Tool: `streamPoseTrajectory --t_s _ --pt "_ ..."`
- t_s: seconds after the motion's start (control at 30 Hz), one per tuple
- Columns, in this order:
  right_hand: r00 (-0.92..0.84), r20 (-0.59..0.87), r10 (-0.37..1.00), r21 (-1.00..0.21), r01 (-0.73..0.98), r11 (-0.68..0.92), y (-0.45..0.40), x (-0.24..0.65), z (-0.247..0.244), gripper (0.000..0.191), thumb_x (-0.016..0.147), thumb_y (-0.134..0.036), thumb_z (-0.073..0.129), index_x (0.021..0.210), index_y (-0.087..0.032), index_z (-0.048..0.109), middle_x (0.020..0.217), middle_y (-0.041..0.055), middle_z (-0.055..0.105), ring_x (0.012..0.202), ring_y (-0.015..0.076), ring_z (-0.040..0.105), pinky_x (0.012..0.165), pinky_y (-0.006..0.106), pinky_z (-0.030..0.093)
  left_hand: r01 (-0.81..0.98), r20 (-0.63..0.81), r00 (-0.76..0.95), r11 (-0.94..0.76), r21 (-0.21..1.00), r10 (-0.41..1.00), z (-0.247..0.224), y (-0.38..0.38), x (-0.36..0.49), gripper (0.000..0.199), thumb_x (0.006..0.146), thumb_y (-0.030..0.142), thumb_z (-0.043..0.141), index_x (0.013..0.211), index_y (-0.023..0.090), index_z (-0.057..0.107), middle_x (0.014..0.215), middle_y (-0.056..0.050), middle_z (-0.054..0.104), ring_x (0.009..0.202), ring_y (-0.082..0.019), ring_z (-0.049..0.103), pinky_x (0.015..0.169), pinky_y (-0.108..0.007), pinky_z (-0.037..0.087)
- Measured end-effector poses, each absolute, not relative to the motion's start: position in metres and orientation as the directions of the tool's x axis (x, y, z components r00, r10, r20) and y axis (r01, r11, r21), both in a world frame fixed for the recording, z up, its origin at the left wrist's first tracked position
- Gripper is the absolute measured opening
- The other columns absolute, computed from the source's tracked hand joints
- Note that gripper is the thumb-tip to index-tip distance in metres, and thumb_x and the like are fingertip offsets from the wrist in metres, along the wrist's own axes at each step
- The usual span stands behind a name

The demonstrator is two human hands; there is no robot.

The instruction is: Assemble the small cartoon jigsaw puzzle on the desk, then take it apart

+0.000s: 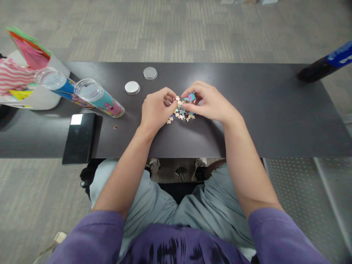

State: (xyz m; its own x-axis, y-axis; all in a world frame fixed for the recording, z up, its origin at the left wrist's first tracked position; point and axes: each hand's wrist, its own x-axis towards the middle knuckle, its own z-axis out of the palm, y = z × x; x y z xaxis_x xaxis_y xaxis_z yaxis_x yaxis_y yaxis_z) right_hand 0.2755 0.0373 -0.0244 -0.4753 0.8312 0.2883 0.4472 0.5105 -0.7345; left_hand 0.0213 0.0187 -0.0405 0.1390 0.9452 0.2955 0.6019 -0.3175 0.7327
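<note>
A small heap of jigsaw puzzle pieces (180, 114) lies on the dark table between my hands, some with pale backs up and some with coloured faces. Curled over the heap's left side, my left hand (159, 106) pinches a pale puzzle piece (178, 98) between thumb and fingertips. My right hand (206, 101) comes in from the other side, its fingers closed on a turquoise and pink puzzle piece (191, 96). The fingertips of both hands almost meet above the heap and partly hide it.
Left of the heap stand two clear tubes with cartoon prints, one turquoise (106, 101) and one blue (64, 88). Two round silver lids (132, 87) lie behind. A black phone (79, 137) overhangs the front edge. A white bin (52, 95) and a dark bottle (316, 69) flank the table.
</note>
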Motion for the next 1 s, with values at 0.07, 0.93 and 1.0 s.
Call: streamPoseTrajectory --t_s 0.07,0.93,1.0 --pt "-0.467 0.292 0.834 -0.731 0.453 0.51 0.037 0.272 -0.027 0.032 0.092 -0.032 0.104 0.118 -0.029 0.086 0.129 0.0092 0.079 0.101 0.0299 0.073 0.095 0.049 0.069 0.597 0.295 0.144 -0.321 0.735 0.945 -0.041 0.018 0.022 0.016 0.099 0.014 0.087 0.108 0.027 0.09 0.101 0.0 0.095 0.091 -0.023 0.087 0.083 -0.037 0.062" --pt "-0.369 0.282 0.886 -0.791 0.434 0.432 0.039 0.278 -0.03 0.022 0.115 -0.044 0.087 0.135 -0.035 0.088 0.121 0.0066 0.088 0.099 0.0319 0.083 0.095 0.05 0.07 0.608 0.333 0.263 -0.424 0.672 0.905 -0.041 0.018 0.021 0.046 0.112 0.006 0.063 0.114 0.033 0.1 0.124 -0.008 0.083 0.117 -0.029 0.08 0.104 -0.044 0.068" --pt "-0.351 0.26 0.9 -0.828 0.399 0.395 0.039 0.277 -0.032 0.039 0.113 -0.052 0.094 0.147 -0.038 0.082 0.115 0.0037 0.087 0.095 0.0311 0.083 0.089 0.047 0.07 0.604 0.328 0.258 -0.417 0.679 0.909 -0.041 0.02 0.021 0.044 0.113 0.006 0.065 0.127 0.032 0.097 0.123 -0.007 0.084 0.114 -0.028 0.081 0.105 -0.043 0.068"
